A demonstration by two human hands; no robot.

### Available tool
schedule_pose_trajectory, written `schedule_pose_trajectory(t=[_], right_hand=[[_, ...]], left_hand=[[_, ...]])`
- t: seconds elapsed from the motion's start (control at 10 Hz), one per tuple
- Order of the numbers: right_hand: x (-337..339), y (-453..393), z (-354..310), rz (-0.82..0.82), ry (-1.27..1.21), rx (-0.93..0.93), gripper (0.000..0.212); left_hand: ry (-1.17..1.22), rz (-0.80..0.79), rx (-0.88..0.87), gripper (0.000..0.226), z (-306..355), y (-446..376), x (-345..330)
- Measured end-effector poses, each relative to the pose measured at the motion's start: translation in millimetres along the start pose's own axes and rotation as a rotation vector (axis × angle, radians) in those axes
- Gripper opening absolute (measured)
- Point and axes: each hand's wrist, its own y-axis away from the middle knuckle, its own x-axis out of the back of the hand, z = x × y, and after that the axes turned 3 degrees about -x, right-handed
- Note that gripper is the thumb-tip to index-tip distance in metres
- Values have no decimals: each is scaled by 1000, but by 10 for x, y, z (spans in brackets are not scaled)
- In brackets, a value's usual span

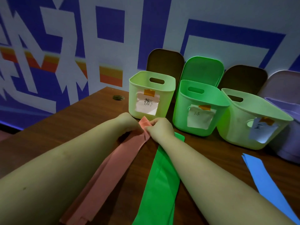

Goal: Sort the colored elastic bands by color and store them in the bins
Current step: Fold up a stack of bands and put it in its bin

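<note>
Together, left hand [128,121] and right hand [159,127] pinch pink band [129,146] end.

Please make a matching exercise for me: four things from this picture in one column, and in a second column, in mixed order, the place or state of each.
Things:
1. pink band
2. green band
3. blue band
4. purple bin

Places or states:
A. at the row's far right end
B. pinched at its far end by both hands
C. flat under the right forearm
D. alone near the table's right edge

Pairs: 1-B, 2-C, 3-D, 4-A
</note>
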Motion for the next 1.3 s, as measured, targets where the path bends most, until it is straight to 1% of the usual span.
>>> schedule_pose_trajectory(t=[0.1,0.2,0.3,0.4,0.5,0.6,0.7,0.8,0.9,1.0,1.1,1.2,1.3], right_hand=[[131,148,-2,8,-65,92,15],[352,388,-63,-97,-237,183,20],[583,637,-131,-128,-367,268,16],[801,944,-242,-192,-564,343,18],[1010,1302,-371,-217,-717,416,21],[1226,1690,-485,-238,-855,442,22],[1485,2113,-539,-249,-999,450,23],[1698,2508,-480,-238,-1067,485,26],[1808,2864,-305,-225,-1032,504,33],[1776,3117,9,-198,-1015,487,45],[1589,3324,443,-77,-991,438,52],[1337,3562,996,358,-704,363,52],[1193,3858,1415,675,-426,295,30]], left_hand=[[74,-9,-28,4,-81,-17,27],[172,-37,-102,10,-20,100,92],[259,-29,-191,7,39,424,228],[316,54,-329,4,69,810,381],[460,61,-409,10,165,1258,516],[625,-23,-435,37,324,1734,650],[747,-108,-495,37,502,2186,710],[784,-134,-525,39,607,2523,656],[789,-112,-546,50,599,2757,466],[831,-74,-574,40,518,2974,103],[868,-63,-585,18,381,3139,-383],[934,-19,-585,18,227,3258,-947],[939,13,-604,16,145,3396,-1460]])
